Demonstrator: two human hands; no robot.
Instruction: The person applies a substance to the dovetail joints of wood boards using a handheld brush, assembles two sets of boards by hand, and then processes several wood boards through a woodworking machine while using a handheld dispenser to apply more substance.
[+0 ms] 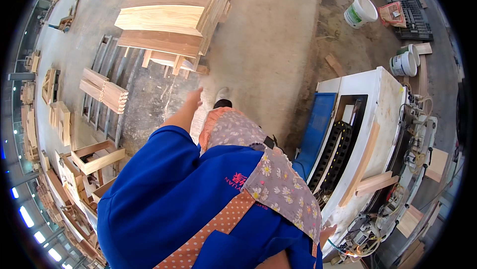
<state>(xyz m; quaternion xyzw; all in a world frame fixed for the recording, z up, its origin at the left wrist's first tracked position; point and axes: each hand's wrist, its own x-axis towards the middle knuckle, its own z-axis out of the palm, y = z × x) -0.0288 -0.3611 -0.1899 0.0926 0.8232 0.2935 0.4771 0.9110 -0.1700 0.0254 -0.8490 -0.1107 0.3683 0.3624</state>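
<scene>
My left hand [195, 98] hangs out in front of my body with its fingers loosely stretched and nothing in them. The nearest thing to it is a tall stack of wooden boards [164, 18], a little farther ahead and apart from the hand. My right hand [327, 233] shows only in part beyond the edge of my flowered apron [280, 179]; its fingers are too hidden to read. It is close to a white machine [387, 87] with a blue panel [318, 125]. Wooden strips [376, 183] lie on that machine.
A bundle of boards [103, 90] rests on a metal roller rack [120, 115] at the left. Wooden frames [98, 156] stand nearer on that side. White buckets [361, 10] and a dark grate [412, 15] are at the far right. Hoses and fittings [412, 145] line the machine.
</scene>
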